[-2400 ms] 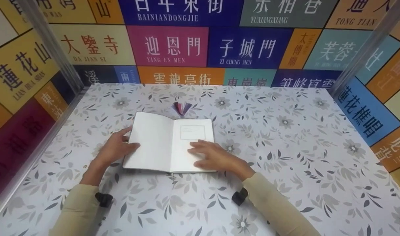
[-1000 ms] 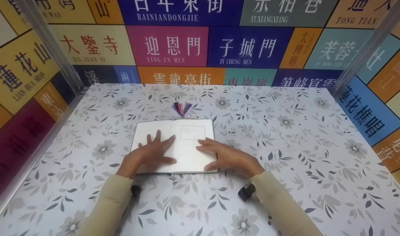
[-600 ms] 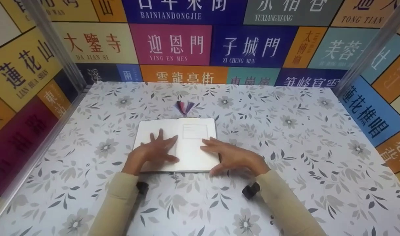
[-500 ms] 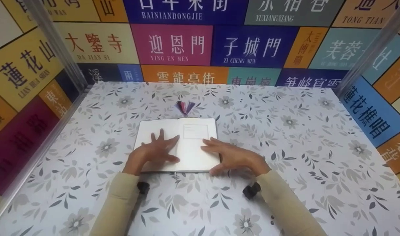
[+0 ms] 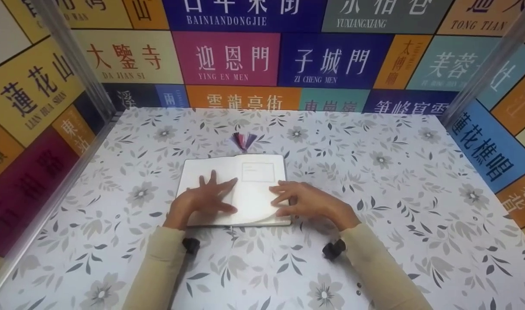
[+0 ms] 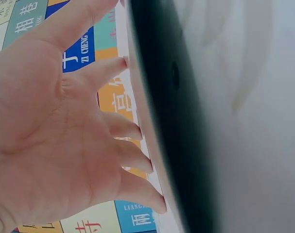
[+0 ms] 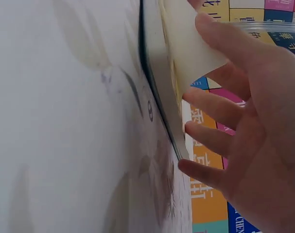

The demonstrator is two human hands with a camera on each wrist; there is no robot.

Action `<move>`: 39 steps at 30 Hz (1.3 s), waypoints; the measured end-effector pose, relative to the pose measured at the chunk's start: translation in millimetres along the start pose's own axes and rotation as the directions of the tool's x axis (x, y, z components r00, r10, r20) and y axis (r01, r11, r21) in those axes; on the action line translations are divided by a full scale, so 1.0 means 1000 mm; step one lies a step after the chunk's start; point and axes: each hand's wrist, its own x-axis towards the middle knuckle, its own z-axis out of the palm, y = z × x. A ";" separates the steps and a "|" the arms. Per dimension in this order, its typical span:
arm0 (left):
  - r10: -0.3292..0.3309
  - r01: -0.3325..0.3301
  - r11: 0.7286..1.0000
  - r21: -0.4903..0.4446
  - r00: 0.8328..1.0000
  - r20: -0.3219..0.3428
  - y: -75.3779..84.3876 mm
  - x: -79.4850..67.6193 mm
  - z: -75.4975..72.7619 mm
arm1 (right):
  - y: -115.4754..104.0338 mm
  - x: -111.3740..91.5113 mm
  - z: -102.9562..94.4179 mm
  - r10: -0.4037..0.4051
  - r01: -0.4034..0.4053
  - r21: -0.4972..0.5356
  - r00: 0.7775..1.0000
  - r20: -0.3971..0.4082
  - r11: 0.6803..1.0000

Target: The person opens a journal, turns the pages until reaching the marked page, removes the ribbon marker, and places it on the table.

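Note:
An open notebook [image 5: 249,193] lies on the flower-patterned cloth, its right-hand page carrying a printed box [image 5: 258,172]. With fingers spread, my left hand [image 5: 200,199] presses on the left page; the left wrist view shows the fingertips touching the paper. At the lower right of the notebook, my right hand [image 5: 312,201] pinches a page between thumb and forefinger. The lifted corner of that page [image 7: 193,60] bends up off the thick stack of pages [image 7: 162,63] in the right wrist view. The other right fingers touch the notebook's edge.
A tassel [image 5: 243,141] of purple, pink and dark threads lies just beyond the notebook's top edge. Colourful panels with Chinese lettering [image 5: 230,59] stand along the back and both sides. Clear upright posts [image 5: 81,64] stand at the back corners.
The left hand went from the left edge of the notebook to lying spread on the left page, which now lies flatter. The right thumb has moved up, lifting the right page's lower corner.

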 end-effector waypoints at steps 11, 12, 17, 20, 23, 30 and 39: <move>0.047 -0.046 0.996 0.076 0.999 -0.015 0.000 -0.002 0.000 | 0.000 -0.005 0.000 -0.096 0.073 -0.164 0.986 -0.135 0.984; 0.048 -0.047 0.996 0.075 0.999 -0.015 0.000 -0.002 0.000 | 0.001 -0.005 0.000 -0.083 0.060 -0.151 0.985 -0.153 0.987; 0.048 -0.047 0.997 0.067 0.999 -0.020 0.000 -0.001 0.001 | 0.007 0.000 0.002 -0.009 0.015 0.025 0.970 -0.242 1.000; 0.048 -0.046 0.996 0.073 0.999 -0.021 0.000 -0.001 0.000 | 0.010 0.004 0.004 0.046 0.017 0.210 0.956 -0.290 0.977; 0.050 -0.048 0.995 0.087 0.998 -0.022 0.001 -0.001 0.000 | 0.009 0.008 0.006 0.121 0.016 0.400 0.942 -0.314 0.916; 0.036 -0.034 0.994 0.105 0.999 -0.021 0.002 -0.001 0.000 | -0.001 0.015 0.006 0.350 -0.089 0.656 0.894 -0.280 0.750; 0.047 -0.046 0.998 0.034 0.999 -0.028 0.000 -0.002 0.001 | -0.010 0.023 0.012 0.517 -0.112 0.819 0.821 -0.242 0.562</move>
